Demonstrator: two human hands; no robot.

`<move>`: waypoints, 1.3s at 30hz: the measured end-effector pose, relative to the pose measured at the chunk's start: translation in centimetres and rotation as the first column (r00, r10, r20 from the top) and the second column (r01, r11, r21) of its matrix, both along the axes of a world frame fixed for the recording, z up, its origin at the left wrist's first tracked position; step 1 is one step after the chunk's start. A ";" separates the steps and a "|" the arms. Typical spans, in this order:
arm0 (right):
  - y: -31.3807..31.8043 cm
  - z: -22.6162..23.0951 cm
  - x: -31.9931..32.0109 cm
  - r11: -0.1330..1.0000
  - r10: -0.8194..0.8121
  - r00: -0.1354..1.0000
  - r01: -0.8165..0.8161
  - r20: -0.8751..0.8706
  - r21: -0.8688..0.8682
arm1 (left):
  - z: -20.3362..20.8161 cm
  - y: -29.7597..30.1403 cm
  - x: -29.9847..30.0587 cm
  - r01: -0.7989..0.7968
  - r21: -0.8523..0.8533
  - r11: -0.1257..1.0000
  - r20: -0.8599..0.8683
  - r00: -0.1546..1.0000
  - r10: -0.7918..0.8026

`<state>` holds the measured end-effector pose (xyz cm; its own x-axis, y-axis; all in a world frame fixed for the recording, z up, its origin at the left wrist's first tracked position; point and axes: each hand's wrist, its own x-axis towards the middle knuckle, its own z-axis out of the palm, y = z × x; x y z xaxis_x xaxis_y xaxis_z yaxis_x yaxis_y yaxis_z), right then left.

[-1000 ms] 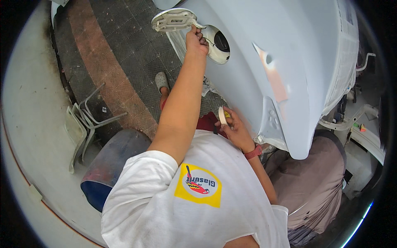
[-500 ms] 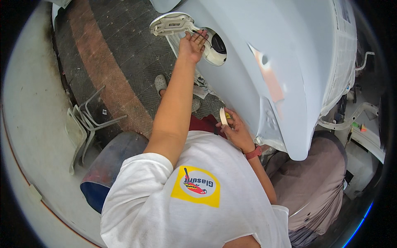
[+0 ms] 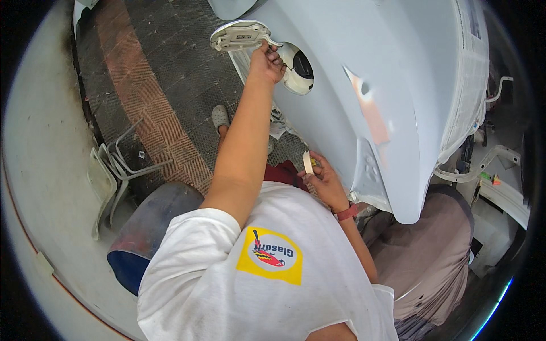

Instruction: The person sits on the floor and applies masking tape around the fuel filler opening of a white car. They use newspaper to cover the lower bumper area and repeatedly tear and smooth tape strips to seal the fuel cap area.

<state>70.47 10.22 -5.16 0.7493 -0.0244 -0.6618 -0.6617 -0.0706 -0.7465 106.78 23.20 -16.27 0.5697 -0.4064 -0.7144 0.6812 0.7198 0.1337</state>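
A light grey primed car body panel (image 3: 335, 102) fills the middle and right, and its fuel filler flap (image 3: 240, 37) is swung out at the far left edge. My left hand (image 3: 269, 63) reaches up to the flap, its fingers bent in and pinching by the flap's hinge arm. Just right of those fingers is the round filler recess (image 3: 294, 85), with a dark filler cap (image 3: 302, 65) inside. Close to my waist, my right hand (image 3: 326, 183) holds a roll of masking tape (image 3: 308, 163) upright between thumb and fingers. A red watch strap circles the right wrist.
White chairs (image 3: 108, 176) and a dark blue-grey drum (image 3: 151, 227) stand to the left. A brown cloth cover (image 3: 421, 256) drapes something at lower right. Masking paper (image 3: 463, 85) lines the panel's right side. A bare filler patch (image 3: 372, 116) shows on the panel.
My left hand's fingers, spread out over the hinge before, have curled in and closed by the hinge arm. The right hand still holds the tape in about the same place.
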 end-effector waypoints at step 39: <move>3.3 -3.4 1.3 0.974 -0.197 0.969 0.177 0.148 0.138 | 1.6 4.6 -10.8 0.188 0.546 0.817 0.421 0.781 -0.461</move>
<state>71.76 13.57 -8.58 0.8353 -0.1007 -0.5406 -0.5258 0.1416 -0.8388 95.93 27.81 -14.65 0.7941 -0.3467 -0.4993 0.5875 0.2271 0.7767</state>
